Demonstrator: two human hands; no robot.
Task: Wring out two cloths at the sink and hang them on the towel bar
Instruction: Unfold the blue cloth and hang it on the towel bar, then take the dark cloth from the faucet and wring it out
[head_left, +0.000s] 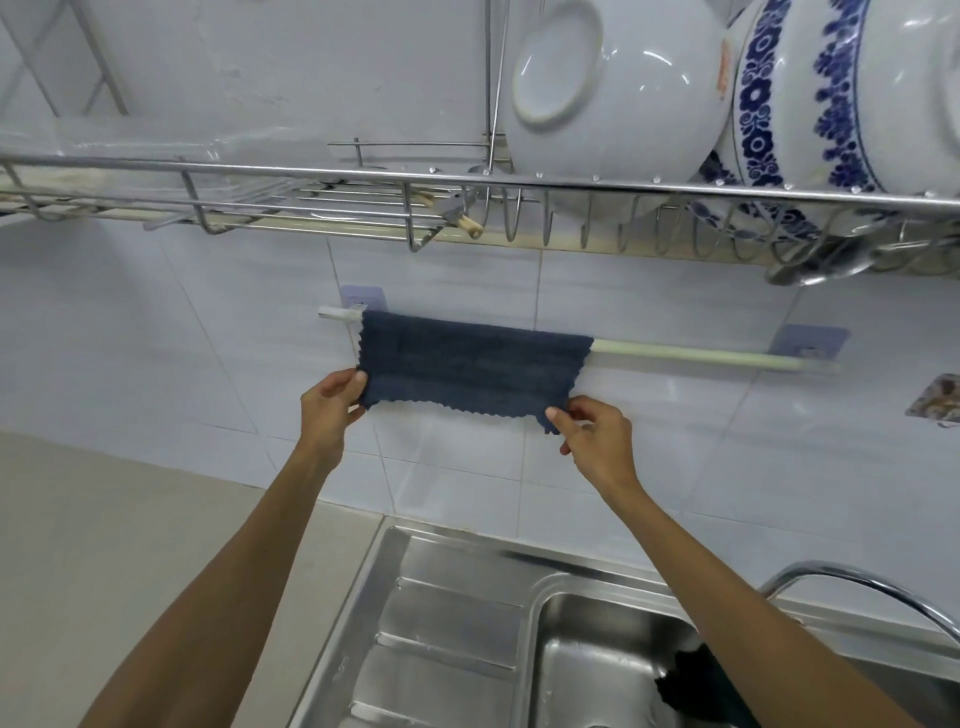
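Observation:
A dark blue cloth (470, 364) hangs folded over the left part of a white towel bar (691, 355) fixed to the tiled wall. My left hand (330, 410) pinches the cloth's lower left corner. My right hand (592, 439) pinches its lower right corner, and the bottom edge is stretched between the two. A second, darker cloth (691, 686) lies in the sink basin (587, 654) at the lower right, partly hidden behind my right forearm.
A steel dish rack (467, 182) runs across the wall above the bar, holding a white bowl (608, 88) and blue-patterned bowls (831, 98). A curved tap (862, 587) arches over the sink. A beige countertop (130, 545) lies left of the steel drainboard (447, 623).

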